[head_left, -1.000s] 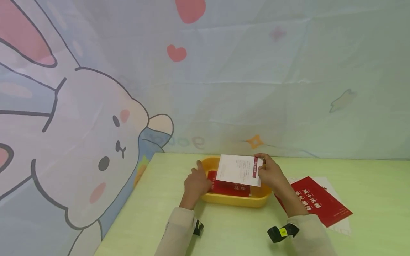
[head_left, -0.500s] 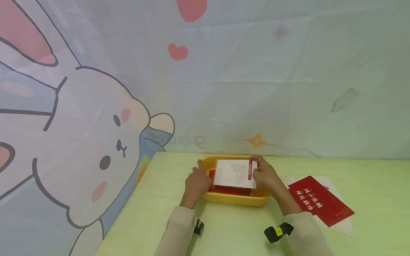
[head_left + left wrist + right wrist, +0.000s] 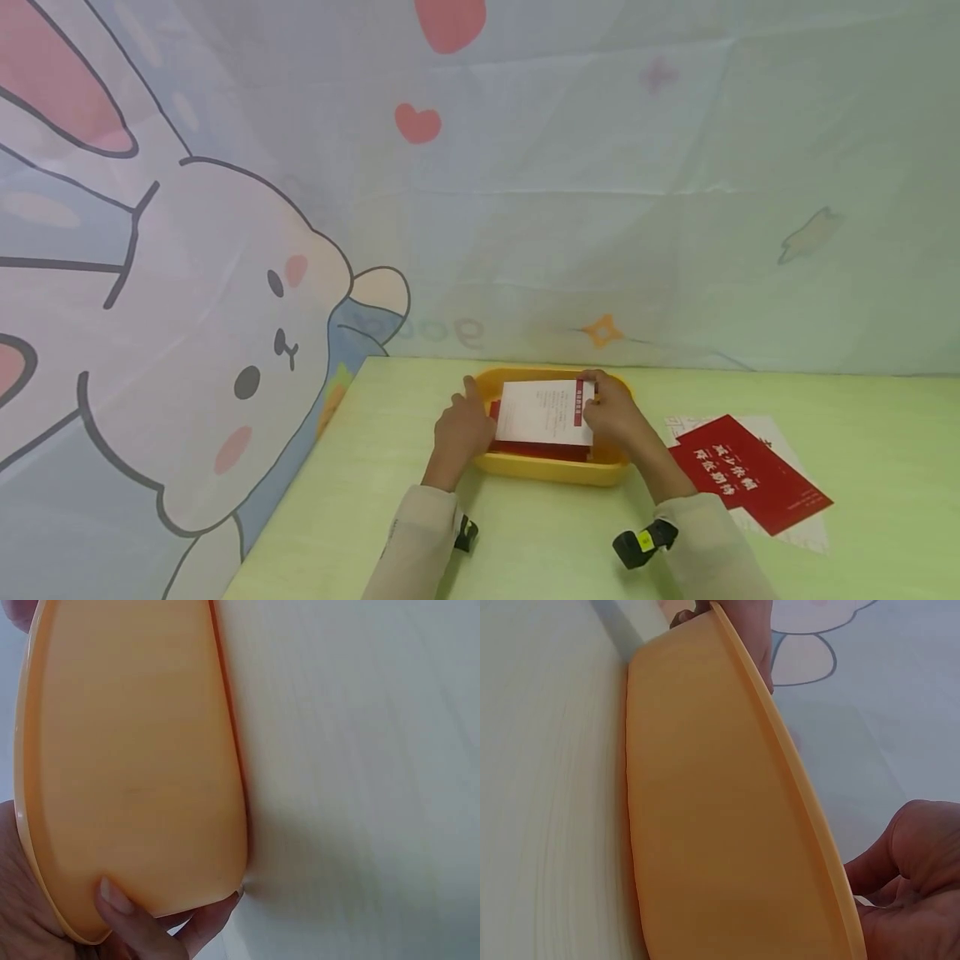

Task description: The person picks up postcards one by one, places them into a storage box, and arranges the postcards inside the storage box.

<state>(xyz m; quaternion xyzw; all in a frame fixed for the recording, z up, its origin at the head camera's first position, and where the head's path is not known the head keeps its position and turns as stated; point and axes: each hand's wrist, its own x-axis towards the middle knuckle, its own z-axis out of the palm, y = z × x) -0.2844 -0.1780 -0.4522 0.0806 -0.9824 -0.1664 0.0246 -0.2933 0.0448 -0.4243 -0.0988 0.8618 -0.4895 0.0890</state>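
Lower centre of the frame, right hand [image 3: 617,410] pinches a card [image 3: 542,410], seemingly laying it in the tray [image 3: 555,472] left hand [image 3: 462,425] grips, so next calls for loosening that pinch

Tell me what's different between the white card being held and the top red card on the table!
The white card has small print; the top red card has big white characters. The right hand pinches the white card, while the top red card lies over white paper. Both are flat and have printing.

Pale table [image 3: 547,546] carries yellow tray [image 3: 555,472]; also overlapping cards [image 3: 761,477].
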